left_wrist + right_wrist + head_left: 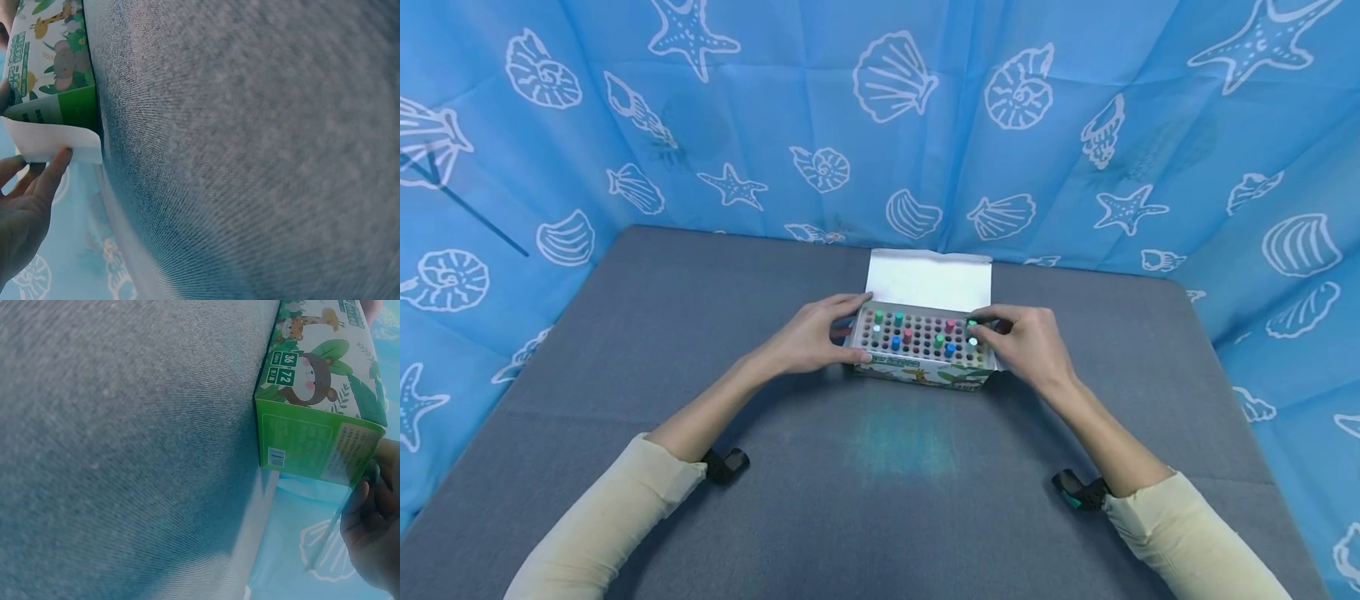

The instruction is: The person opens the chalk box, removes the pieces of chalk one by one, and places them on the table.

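Observation:
A printed cardboard box stands on the table, its top a grid of holes. Several coloured, round-ended sticks that look like markers poke up from it. My left hand grips the box's left end, thumb at the front edge and fingers at the back. In the left wrist view its fingers touch a white end flap. At the right end of the grid, my right hand pinches a green-topped marker between thumb and fingers, which partly hide it. The right wrist view shows the box's green end panel.
The white lid is folded back behind the box. A grey cloth covers the table. A blue curtain with shell prints hangs along the back and sides. Black wrist cameras sit at both sleeves.

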`<action>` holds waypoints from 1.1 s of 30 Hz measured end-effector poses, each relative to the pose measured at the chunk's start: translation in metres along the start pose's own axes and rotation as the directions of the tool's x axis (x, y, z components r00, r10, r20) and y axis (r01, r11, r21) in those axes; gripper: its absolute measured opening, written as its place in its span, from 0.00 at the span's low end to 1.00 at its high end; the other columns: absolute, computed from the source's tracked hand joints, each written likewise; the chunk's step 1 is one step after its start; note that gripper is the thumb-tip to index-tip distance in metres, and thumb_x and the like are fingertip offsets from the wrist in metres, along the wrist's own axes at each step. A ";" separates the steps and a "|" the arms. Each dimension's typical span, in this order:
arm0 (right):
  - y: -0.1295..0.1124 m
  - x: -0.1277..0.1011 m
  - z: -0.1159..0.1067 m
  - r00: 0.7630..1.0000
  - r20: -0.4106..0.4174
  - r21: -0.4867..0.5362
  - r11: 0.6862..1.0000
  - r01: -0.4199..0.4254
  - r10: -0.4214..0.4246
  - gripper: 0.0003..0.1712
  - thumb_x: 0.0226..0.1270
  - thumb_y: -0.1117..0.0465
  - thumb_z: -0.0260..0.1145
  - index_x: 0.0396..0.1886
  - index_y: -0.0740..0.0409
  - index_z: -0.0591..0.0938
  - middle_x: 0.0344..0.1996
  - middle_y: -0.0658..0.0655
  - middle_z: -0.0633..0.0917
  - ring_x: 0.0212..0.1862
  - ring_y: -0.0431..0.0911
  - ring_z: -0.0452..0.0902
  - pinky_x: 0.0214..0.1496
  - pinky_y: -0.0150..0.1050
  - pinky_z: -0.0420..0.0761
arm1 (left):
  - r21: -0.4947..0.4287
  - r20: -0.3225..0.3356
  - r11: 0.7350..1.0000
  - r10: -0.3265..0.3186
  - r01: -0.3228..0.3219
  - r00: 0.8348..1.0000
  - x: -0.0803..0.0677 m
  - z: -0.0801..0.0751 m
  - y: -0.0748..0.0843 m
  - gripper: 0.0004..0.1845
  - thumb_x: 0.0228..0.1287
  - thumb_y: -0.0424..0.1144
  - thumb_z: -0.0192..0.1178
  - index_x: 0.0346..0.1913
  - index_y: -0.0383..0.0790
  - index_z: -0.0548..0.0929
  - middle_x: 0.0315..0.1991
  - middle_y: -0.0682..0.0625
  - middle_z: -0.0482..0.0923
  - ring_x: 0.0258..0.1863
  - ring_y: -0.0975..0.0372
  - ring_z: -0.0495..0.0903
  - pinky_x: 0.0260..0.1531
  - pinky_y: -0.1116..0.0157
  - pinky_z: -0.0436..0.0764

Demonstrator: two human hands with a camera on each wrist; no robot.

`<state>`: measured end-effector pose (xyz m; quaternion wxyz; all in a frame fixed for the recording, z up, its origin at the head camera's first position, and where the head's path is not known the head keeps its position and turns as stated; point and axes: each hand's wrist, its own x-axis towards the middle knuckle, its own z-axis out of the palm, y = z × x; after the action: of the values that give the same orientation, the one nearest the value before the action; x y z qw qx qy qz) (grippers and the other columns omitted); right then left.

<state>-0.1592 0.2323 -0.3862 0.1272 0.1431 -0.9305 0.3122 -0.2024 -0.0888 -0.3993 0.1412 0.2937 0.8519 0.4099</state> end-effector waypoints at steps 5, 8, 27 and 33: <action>-0.002 0.001 -0.001 1.000 -0.023 0.012 1.000 0.015 -0.015 0.08 0.65 0.61 0.72 0.40 0.59 0.90 0.25 0.54 0.88 0.21 0.39 0.79 0.16 0.34 0.75 | 0.004 -0.002 1.000 -0.002 0.002 1.000 0.000 0.000 0.000 0.49 0.57 0.44 0.74 0.78 0.44 0.57 0.75 0.40 0.57 0.64 0.46 0.73 0.59 0.60 0.81; -0.003 0.001 -0.001 1.000 -0.025 0.024 1.000 0.013 -0.013 0.08 0.65 0.61 0.72 0.40 0.59 0.90 0.25 0.54 0.88 0.21 0.40 0.79 0.16 0.34 0.77 | 0.003 -0.002 1.000 -0.004 0.004 1.000 0.000 0.000 0.000 0.49 0.57 0.44 0.74 0.78 0.44 0.57 0.75 0.40 0.57 0.64 0.47 0.73 0.59 0.61 0.81; -0.008 0.003 -0.009 0.982 -0.168 0.067 0.993 0.094 -0.081 0.11 0.63 0.66 0.72 0.45 0.63 0.88 0.38 0.59 0.89 0.39 0.50 0.87 0.44 0.45 0.88 | -0.037 0.006 0.999 -0.009 0.009 1.000 0.000 0.001 -0.002 0.50 0.58 0.42 0.74 0.78 0.44 0.56 0.75 0.40 0.56 0.65 0.47 0.72 0.60 0.61 0.80; -0.010 0.005 -0.012 0.965 -0.249 0.121 0.986 0.112 -0.079 0.10 0.64 0.66 0.72 0.44 0.62 0.88 0.37 0.57 0.89 0.38 0.47 0.86 0.45 0.34 0.87 | -0.044 0.005 0.999 -0.006 0.006 1.000 0.000 0.001 -0.002 0.50 0.58 0.42 0.74 0.78 0.44 0.56 0.75 0.39 0.55 0.64 0.46 0.73 0.59 0.59 0.81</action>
<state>-0.1585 0.2310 -0.3695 0.2452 0.1568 -0.8768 0.3828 -0.2024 -0.0892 -0.4011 0.1508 0.2890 0.8433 0.4273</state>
